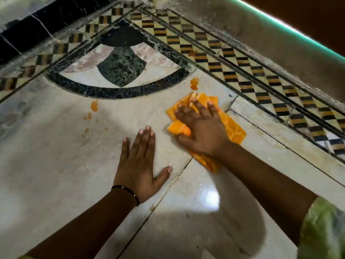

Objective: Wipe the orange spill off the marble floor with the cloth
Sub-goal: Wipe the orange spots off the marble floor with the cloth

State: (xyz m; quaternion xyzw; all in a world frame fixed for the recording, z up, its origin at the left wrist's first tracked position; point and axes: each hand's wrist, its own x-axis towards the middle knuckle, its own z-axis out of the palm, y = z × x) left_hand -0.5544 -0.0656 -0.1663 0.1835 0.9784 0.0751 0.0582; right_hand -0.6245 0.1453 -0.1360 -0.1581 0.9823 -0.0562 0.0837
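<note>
Half the cloth (234,128) hidden — right hand (202,128) covering.

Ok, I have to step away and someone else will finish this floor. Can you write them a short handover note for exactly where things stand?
Left hand: flat on the marble floor, fingers straight, holding nothing.
Right hand: pressing the orange cloth flat on the floor, near the checkered border.
Done: cannot tell how much has been wiped.
Left: an orange blot just beyond the cloth, a smaller one on the border, and a blot with scattered drops ahead of the left hand.
</note>
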